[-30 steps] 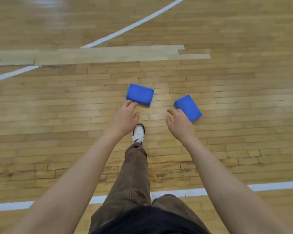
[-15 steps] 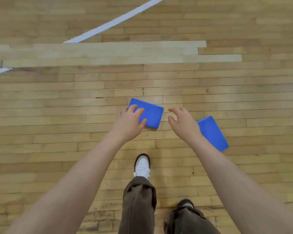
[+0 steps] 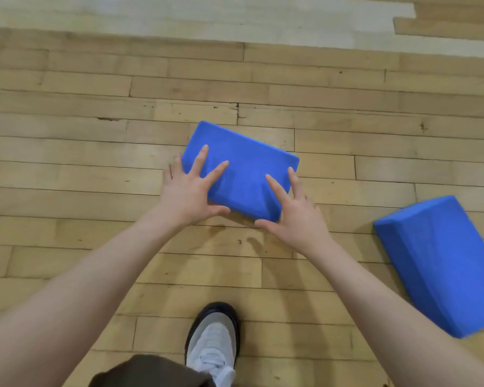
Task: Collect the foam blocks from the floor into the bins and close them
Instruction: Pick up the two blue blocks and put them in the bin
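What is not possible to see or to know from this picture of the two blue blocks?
- Bins: none in the head view.
- Second foam block: its far corner is cut off by the right edge.
- First foam block: whether it is lifted off the floor; the left hand and right hand cover its near corners.
- Shoe: its heel is hidden by the trouser leg.

Matt blue foam blocks (image 3: 243, 174) — on glossy, scuffed wooden floor (image 3: 95, 152).

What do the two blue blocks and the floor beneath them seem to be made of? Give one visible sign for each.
Blue blocks: likely foam; matte, finely textured faces, softly rounded edges.
Floor: wood strips, lightly glossy; visible grain, knots and staggered plank joints.
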{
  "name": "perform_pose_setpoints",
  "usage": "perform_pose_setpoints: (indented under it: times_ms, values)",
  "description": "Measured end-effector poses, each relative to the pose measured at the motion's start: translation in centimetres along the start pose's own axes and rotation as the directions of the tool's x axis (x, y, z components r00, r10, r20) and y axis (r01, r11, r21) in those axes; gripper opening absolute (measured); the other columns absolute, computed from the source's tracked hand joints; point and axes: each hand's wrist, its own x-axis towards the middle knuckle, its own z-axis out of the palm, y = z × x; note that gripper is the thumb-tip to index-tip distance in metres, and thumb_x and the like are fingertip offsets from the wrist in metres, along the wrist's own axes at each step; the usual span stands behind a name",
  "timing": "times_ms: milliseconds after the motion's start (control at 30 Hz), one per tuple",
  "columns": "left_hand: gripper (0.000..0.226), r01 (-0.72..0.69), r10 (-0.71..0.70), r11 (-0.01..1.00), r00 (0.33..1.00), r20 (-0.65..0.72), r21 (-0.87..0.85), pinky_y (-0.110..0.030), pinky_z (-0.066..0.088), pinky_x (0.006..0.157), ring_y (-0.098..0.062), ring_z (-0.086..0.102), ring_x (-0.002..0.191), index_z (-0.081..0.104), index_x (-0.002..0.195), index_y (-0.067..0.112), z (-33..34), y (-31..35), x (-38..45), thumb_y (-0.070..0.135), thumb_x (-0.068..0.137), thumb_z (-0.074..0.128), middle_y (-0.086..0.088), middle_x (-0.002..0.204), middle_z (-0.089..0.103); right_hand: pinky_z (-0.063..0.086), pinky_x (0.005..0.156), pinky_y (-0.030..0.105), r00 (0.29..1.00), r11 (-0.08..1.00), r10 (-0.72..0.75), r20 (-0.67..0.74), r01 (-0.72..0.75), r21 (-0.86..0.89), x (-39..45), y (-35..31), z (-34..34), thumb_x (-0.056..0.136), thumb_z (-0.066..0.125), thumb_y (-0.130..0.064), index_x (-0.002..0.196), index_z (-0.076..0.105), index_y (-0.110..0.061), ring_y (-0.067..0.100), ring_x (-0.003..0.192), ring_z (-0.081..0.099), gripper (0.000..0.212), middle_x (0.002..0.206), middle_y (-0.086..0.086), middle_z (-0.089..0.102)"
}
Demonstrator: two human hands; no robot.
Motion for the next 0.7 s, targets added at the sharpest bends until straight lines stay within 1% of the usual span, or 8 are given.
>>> perform_pose_setpoints:
  times_ms: [67, 167, 300, 367, 433, 500, 567, 700]
  values:
    - [0.094, 0.029, -0.029, 0.999, 0.999, -0.014, -0.027, -0.051, 0.013, 0.111, -0.044, 0.002, 0.140, -0.005, 0.142, 0.054, 1.5, -0.4, 0.8, 0.077, 0.071, 0.052, 0.006, 0.156, -0.016, 0.036, 0.105, 0.047, 0.998, 1.000, -0.027, -0.053, 0.026, -0.007, 0.5, 0.2, 1.8, 0.076, 0.066, -0.058, 0.147, 0.011, -0.046, 0.026, 0.139, 0.024, 0.091, 0.158, -0.001, -0.011]
    - [0.085, 0.051, -0.059, 0.989, 0.997, -0.058, -0.135, -0.050, 0.015, 0.111, -0.044, 0.005, 0.138, 0.004, 0.143, 0.052, 3.2, 0.0, 1.0, 0.069, 0.076, 0.054, 0.009, 0.158, -0.007, 0.035, 0.104, 0.049, 0.992, 0.998, -0.056, -0.113, 0.055, -0.012, 1.4, 0.4, 3.9, 0.081, 0.067, -0.044, 0.147, 0.024, -0.038, 0.032, 0.138, 0.025, 0.079, 0.159, 0.006, -0.003]
    - [0.067, 0.014, -0.058, 0.979, 0.976, -0.212, -0.206, -0.054, 0.024, 0.103, -0.049, 0.021, 0.131, 0.036, 0.140, 0.044, 3.5, 1.0, 0.1, 0.071, 0.079, 0.044, 0.006, 0.154, 0.025, 0.041, 0.098, 0.055, 0.967, 0.984, -0.131, -0.221, 0.154, 0.089, 1.6, 1.4, 3.7, 0.085, 0.065, -0.022, 0.138, 0.047, -0.020, 0.045, 0.129, 0.037, 0.056, 0.153, 0.016, 0.025]
    - [0.066, -0.009, -0.065, 0.974, 0.947, -0.315, -0.227, -0.056, 0.031, 0.094, -0.053, 0.035, 0.121, 0.051, 0.132, 0.037, 3.1, 1.8, -0.4, 0.071, 0.077, 0.036, 0.001, 0.144, 0.044, 0.044, 0.095, 0.055, 0.950, 0.975, -0.139, -0.280, 0.181, 0.129, 1.0, 2.0, 2.6, 0.088, 0.055, -0.027, 0.133, 0.053, -0.018, 0.046, 0.124, 0.043, 0.046, 0.148, 0.015, 0.037]
    - [0.064, -0.020, -0.074, 0.977, 0.905, -0.420, -0.214, -0.055, 0.036, 0.087, -0.053, 0.044, 0.114, 0.059, 0.126, 0.032, 2.6, 3.0, -1.1, 0.068, 0.079, 0.034, -0.001, 0.136, 0.054, 0.048, 0.089, 0.052, 0.927, 0.972, -0.152, -0.342, 0.203, 0.121, -0.1, 2.6, 1.2, 0.091, 0.044, -0.036, 0.130, 0.057, -0.019, 0.042, 0.114, 0.052, 0.044, 0.143, 0.013, 0.045]
    - [0.060, -0.036, -0.069, 0.980, 0.861, -0.504, -0.196, -0.052, 0.036, 0.086, -0.050, 0.047, 0.113, 0.061, 0.123, 0.028, 1.8, 4.1, -1.9, 0.064, 0.083, 0.036, -0.003, 0.132, 0.057, 0.051, 0.083, 0.048, 0.904, 0.971, -0.168, -0.393, 0.220, 0.092, -1.4, 3.1, 0.1, 0.092, 0.038, -0.039, 0.127, 0.059, -0.020, 0.037, 0.108, 0.057, 0.045, 0.138, 0.010, 0.050]
    - [0.060, -0.096, -0.004, 0.985, 0.820, -0.573, -0.144, -0.048, 0.030, 0.090, -0.047, 0.048, 0.117, 0.058, 0.127, 0.022, 1.6, 5.3, -2.7, 0.061, 0.087, 0.036, -0.004, 0.133, 0.056, 0.051, 0.082, 0.046, 0.897, 0.968, -0.143, -0.418, 0.214, 0.129, -2.6, 3.6, -0.7, 0.093, 0.034, -0.040, 0.126, 0.059, -0.020, 0.032, 0.110, 0.057, 0.046, 0.135, 0.007, 0.052]
    - [0.085, -0.283, 0.270, 0.956, 0.749, -0.605, 0.076, -0.050, 0.029, 0.100, -0.041, 0.042, 0.128, 0.036, 0.141, 0.010, 1.8, 7.5, -4.0, 0.068, 0.079, 0.043, -0.008, 0.144, 0.044, 0.052, 0.076, 0.044, 0.879, 0.965, -0.130, -0.459, 0.218, 0.144, -4.6, 4.8, -2.7, 0.093, 0.035, -0.040, 0.122, 0.061, -0.021, 0.029, 0.102, 0.059, 0.044, 0.129, 0.002, 0.053]
